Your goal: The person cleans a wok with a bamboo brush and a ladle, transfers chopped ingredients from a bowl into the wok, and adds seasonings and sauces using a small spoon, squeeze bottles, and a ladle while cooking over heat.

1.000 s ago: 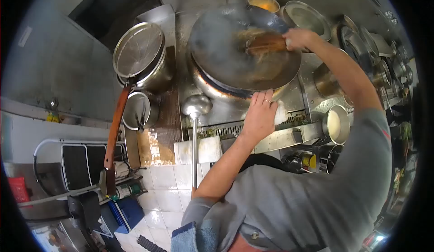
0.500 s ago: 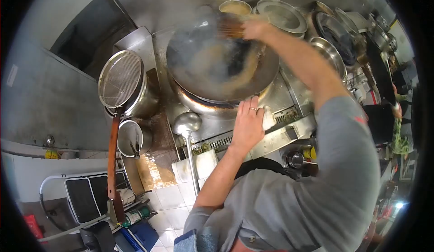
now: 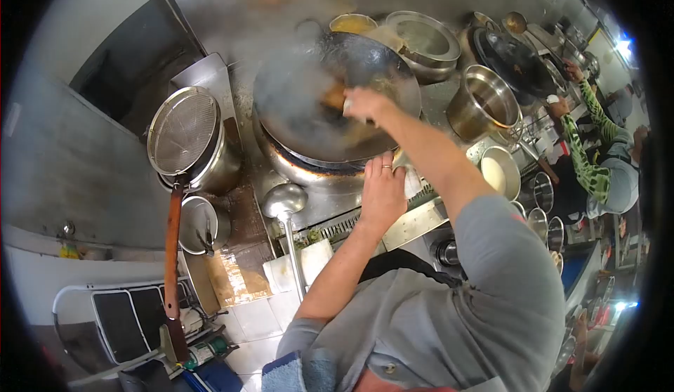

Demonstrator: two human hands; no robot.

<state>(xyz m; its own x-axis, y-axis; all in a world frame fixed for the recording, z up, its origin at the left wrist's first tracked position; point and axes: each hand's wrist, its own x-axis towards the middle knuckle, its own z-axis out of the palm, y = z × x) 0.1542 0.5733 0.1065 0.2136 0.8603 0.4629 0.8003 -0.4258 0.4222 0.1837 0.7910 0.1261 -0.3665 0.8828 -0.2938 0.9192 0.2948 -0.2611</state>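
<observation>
A large dark wok (image 3: pixel 404 104) sits on the round burner, smoke hiding much of its left side. My right hand (image 3: pixel 368 106) is closed around a brown bamboo wok brush (image 3: pixel 333 99) inside it. The brush is blurred and partly lost in the smoke. At the wok's near edge, my left hand (image 3: pixel 384 194) grips the rim, its fingertips over the edge. Something white, perhaps a folded cloth (image 3: pixel 414 183), shows beside that hand. A steel ladle (image 3: pixel 286 201) lies left of my left forearm, bowl toward the burner.
On the left, a wire strainer (image 3: pixel 184 128) with a long wooden handle rests over a steel pot, near a smaller pot (image 3: pixel 203 223). Behind the wok are a yellowish bowl (image 3: pixel 353 24) and a lipped pot (image 3: pixel 425 39). A steel pot (image 3: pixel 484 100) stands right; another person's patterned sleeve (image 3: pixel 590 164) is farther right.
My right hand has moved the brush from the wok's far right edge toward me, into its middle. My left hand stays at the rim. The view has swung right, showing another person.
</observation>
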